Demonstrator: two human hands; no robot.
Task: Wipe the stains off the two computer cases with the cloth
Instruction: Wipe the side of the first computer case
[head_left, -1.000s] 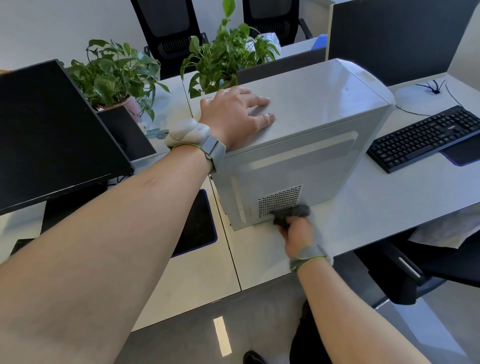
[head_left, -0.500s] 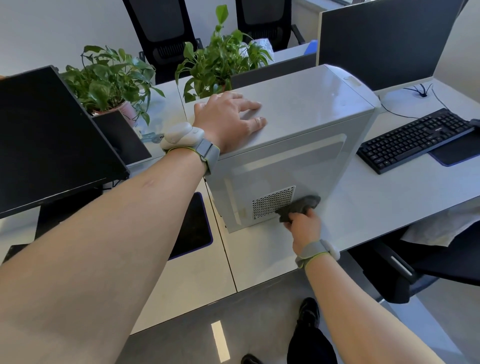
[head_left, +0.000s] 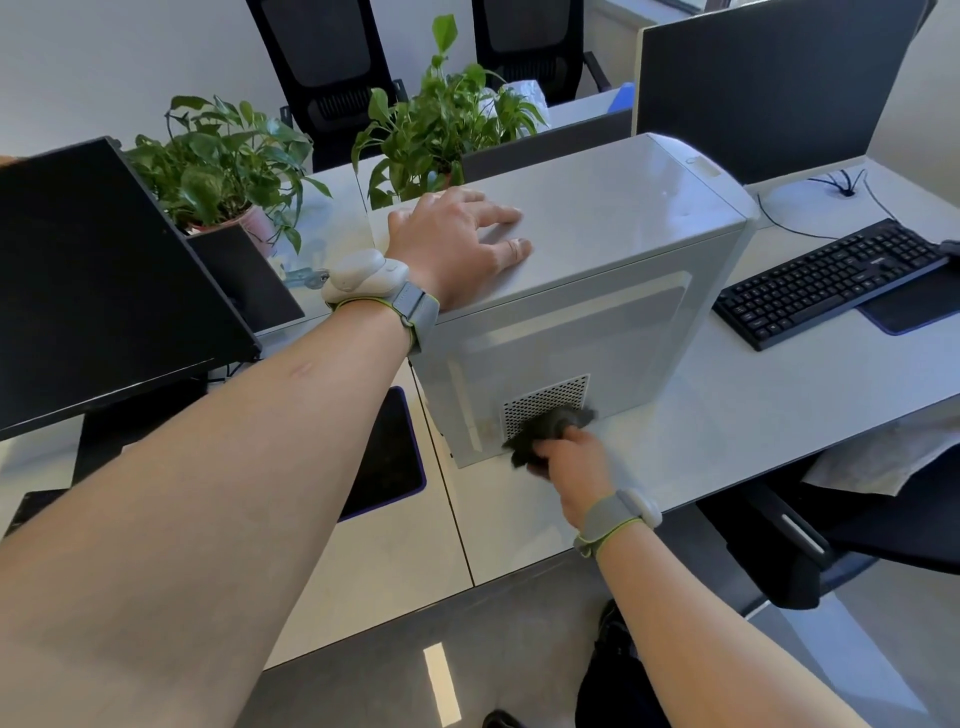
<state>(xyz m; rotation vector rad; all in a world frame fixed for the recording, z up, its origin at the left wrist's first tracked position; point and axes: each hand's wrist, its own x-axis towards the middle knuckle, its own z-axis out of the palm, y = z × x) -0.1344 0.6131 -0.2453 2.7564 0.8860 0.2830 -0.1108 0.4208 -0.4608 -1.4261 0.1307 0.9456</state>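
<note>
Black monitor (head_left: 104, 280) and potted plants (head_left: 228, 161) bound the desk's (head_left: 779, 415) left side. The left hand (head_left: 452, 244) rests flat on the top of the grey computer case (head_left: 597, 291), fingers straight and slightly spread, near its left edge. At the case's lower side edge, below the vent grille (head_left: 545, 402), the right hand (head_left: 571, 457) grips a bunched dark cloth (head_left: 545, 431), fingers curled. Bare desk separates the case from the keyboard (head_left: 826, 283).
</note>
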